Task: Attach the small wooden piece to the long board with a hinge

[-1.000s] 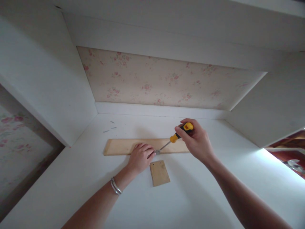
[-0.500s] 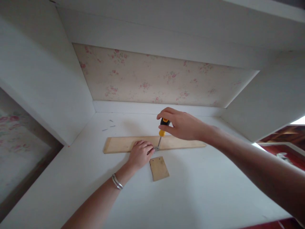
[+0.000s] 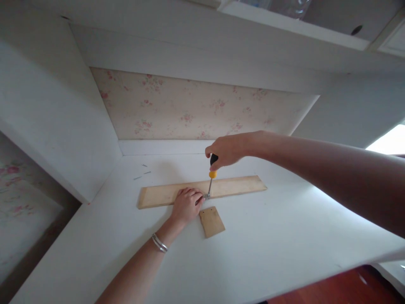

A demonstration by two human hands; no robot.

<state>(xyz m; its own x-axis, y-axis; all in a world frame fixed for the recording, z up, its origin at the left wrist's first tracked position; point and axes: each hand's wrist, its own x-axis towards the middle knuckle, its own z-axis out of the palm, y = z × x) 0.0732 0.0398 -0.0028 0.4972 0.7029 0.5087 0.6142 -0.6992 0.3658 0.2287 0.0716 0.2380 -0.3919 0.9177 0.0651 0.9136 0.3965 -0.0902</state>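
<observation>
In the head view, my right hand [image 3: 225,150] gripped the screwdriver [image 3: 211,176] upright by its handle, tip on a small metal fitting [image 3: 206,196] at the long wooden strip's [image 3: 236,185] near edge, mid-counter [image 3: 284,236]. My left hand [image 3: 186,206] lay on the strip, fingers pinching that fitting; a small wooden piece [image 3: 211,221] lay just beside.

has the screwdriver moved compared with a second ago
Yes. The screwdriver has swung from leaning right to nearly upright over the long wooden strip, its tip staying at the same spot.
</observation>
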